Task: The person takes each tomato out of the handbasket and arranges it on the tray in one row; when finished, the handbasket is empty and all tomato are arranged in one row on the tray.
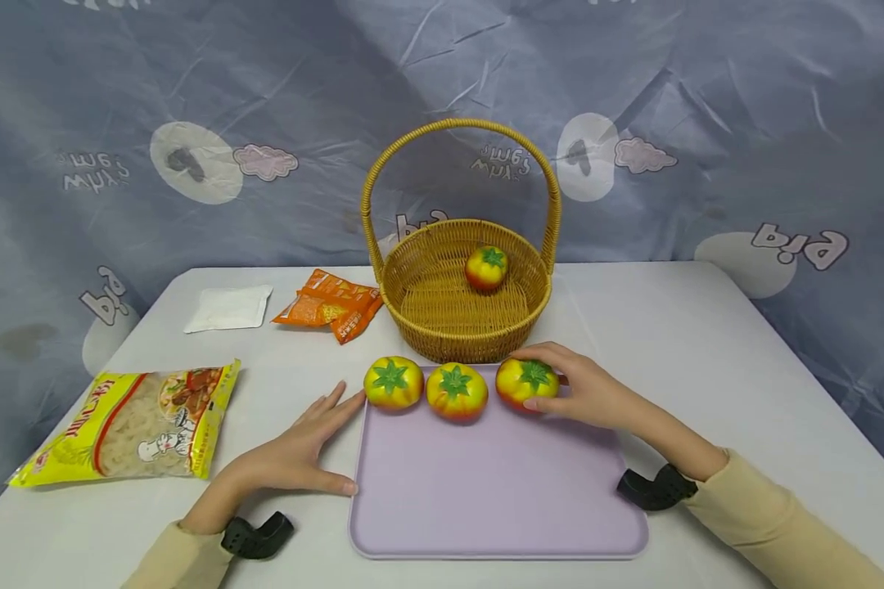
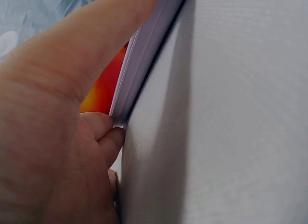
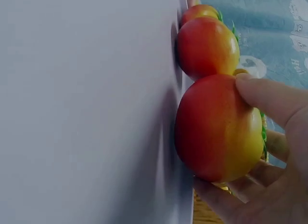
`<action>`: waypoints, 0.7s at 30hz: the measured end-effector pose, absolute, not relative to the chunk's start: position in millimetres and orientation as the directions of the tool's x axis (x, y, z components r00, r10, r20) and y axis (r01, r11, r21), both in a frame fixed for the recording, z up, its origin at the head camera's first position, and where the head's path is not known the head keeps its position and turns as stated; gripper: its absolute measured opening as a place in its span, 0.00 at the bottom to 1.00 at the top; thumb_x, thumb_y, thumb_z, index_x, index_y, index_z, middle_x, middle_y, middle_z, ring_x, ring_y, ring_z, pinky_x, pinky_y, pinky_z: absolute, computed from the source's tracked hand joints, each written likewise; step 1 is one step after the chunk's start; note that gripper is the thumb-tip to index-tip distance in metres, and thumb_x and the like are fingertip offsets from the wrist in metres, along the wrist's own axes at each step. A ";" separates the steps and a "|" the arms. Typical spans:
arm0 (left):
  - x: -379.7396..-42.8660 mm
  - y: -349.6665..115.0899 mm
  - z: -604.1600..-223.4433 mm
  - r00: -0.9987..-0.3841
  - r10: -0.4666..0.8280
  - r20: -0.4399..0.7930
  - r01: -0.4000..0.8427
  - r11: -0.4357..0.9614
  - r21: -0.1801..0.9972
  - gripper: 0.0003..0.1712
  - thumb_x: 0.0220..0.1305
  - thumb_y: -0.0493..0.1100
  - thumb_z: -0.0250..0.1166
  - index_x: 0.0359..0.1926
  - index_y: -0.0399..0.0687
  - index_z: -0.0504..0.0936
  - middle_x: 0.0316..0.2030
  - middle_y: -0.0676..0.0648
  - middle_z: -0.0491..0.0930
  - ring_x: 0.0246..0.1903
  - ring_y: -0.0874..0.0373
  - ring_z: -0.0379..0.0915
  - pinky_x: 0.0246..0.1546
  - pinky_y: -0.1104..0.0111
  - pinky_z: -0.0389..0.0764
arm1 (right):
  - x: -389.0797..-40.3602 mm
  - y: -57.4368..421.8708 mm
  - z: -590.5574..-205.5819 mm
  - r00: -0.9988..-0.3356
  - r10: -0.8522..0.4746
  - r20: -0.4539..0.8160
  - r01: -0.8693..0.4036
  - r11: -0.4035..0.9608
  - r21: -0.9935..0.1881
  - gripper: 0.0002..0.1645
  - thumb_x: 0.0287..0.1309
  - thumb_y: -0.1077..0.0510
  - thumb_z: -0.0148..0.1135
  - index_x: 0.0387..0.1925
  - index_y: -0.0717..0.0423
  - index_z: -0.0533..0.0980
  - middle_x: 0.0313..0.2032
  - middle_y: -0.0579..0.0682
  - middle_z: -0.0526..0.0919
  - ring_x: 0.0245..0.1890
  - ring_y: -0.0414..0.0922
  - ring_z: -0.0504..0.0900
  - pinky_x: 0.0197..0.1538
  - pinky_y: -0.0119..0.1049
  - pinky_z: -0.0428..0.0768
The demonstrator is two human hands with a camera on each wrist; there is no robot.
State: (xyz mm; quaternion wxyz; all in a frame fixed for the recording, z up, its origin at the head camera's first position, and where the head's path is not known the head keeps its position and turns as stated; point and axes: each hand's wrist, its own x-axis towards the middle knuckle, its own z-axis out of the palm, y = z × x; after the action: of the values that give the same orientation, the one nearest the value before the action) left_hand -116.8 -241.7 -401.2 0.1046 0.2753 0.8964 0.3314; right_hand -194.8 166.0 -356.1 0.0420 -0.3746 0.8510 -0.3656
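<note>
My right hand (image 1: 582,391) grips the rightmost yellow-and-red tomato (image 1: 517,384), which has a green star-shaped top, at the tray's far edge. In the right wrist view the thumb lies on one side of this tomato (image 3: 216,132) and the fingers reach round the other. Two similar tomatoes, a middle one (image 1: 457,394) and a left one (image 1: 394,384), sit beside it along the back of the lilac tray (image 1: 486,491). At the tray's left edge rests my left hand (image 1: 295,454), fingers and thumb spread, its fingertips close to the left tomato.
Behind the tray stands a wicker basket (image 1: 464,348) with a tall handle and one tomato (image 1: 486,268) inside. An orange snack packet (image 1: 331,303) and a white packet (image 1: 228,308) lie to its left. Nearer, a yellow food bag (image 1: 140,421) lies at the table's left.
</note>
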 end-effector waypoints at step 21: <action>-116.8 -241.8 -402.3 -0.830 0.558 -0.010 0.418 0.633 0.652 0.64 0.43 0.64 0.73 0.73 0.48 0.47 0.71 0.36 0.41 0.67 0.36 0.29 0.61 0.40 0.36 | -194.4 168.0 -326.1 -0.684 -0.712 0.161 -0.636 0.474 -0.609 0.38 0.55 0.51 0.67 0.65 0.57 0.64 0.60 0.54 0.69 0.57 0.53 0.69 0.56 0.51 0.70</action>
State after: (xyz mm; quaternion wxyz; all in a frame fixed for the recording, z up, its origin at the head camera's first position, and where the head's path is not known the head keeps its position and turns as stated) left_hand -116.8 -241.8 -402.3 0.1057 0.2716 0.8974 0.3312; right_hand -194.4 168.0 -326.1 0.0574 -0.3933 0.8564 -0.3294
